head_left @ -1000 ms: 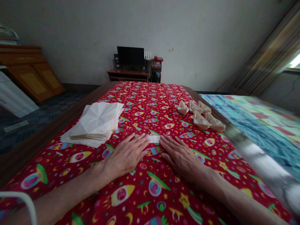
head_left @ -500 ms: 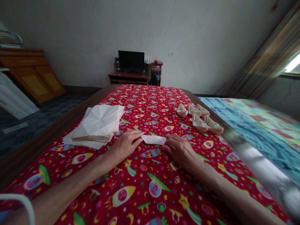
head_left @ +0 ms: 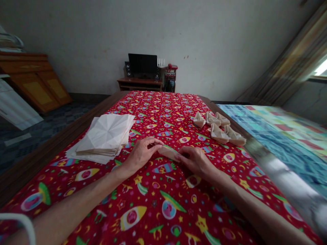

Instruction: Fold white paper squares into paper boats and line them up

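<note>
Paper strip point(head_left: 168, 153) pinched at its ends by both hands, left point(head_left: 141, 153) and right point(head_left: 197, 161), over red rocket-print cloth point(head_left: 153, 200)

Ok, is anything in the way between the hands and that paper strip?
Nothing visible: the left hand and right hand hold opposite ends of the paper strip. The paper stack and folded paper shapes lie off to the sides.

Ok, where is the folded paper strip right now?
In the head view, the paper strip is near the middle, held between the left hand and right hand, over the red cloth, right of the stack of creased sheets.
</note>
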`<state>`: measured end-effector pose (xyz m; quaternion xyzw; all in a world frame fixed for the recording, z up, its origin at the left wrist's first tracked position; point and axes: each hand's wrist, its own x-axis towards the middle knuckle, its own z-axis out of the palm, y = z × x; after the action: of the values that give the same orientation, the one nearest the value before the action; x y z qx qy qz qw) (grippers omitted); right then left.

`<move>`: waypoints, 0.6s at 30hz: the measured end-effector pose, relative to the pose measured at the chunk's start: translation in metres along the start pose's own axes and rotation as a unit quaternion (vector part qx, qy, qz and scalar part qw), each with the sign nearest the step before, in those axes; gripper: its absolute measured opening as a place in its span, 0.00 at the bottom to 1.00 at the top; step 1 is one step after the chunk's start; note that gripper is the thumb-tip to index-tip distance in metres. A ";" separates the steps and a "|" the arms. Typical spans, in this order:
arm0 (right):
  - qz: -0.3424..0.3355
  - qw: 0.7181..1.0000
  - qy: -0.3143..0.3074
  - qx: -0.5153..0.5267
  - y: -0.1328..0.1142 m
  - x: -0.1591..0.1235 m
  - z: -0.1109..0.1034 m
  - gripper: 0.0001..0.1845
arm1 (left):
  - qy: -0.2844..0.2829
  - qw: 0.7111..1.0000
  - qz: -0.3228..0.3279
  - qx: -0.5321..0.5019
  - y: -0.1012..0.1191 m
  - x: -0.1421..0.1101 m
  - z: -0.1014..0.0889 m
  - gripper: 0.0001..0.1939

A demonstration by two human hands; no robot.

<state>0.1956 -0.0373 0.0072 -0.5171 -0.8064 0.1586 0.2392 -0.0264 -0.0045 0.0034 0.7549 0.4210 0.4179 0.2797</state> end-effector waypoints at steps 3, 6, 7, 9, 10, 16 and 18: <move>0.010 1.000 0.012 0.000 -0.001 -0.002 0.000 0.12 | 0.024 0.994 -0.044 -0.102 -0.005 -0.002 0.005 0.18; -0.009 0.998 0.056 0.004 -0.001 -0.005 0.001 0.12 | 0.035 0.978 -0.098 -0.180 -0.006 -0.008 0.010 0.23; -0.021 0.997 0.075 -0.004 -0.001 -0.007 0.002 0.12 | 0.028 0.972 -0.119 -0.202 -0.003 -0.010 0.012 0.22; -0.049 0.991 0.114 -0.042 -0.003 -0.010 0.004 0.13 | -0.002 0.954 -0.155 -0.255 0.006 -0.015 0.015 0.21; -0.064 0.987 0.128 -0.069 -0.005 -0.012 0.006 0.13 | -0.013 0.944 -0.168 -0.284 0.012 -0.018 0.017 0.21; -0.137 0.966 0.106 -0.194 -0.024 -0.018 0.015 0.14 | -0.048 0.939 -0.179 -0.289 0.025 -0.024 0.028 0.24; -0.148 0.964 0.100 -0.198 -0.028 -0.019 0.017 0.13 | -0.043 0.956 -0.159 -0.243 0.021 -0.024 0.029 0.22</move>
<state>0.1719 -0.0667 0.0033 -0.4419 -0.8614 -0.0934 0.2321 0.0002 -0.0375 -0.0037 0.6046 0.4086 0.4248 0.5357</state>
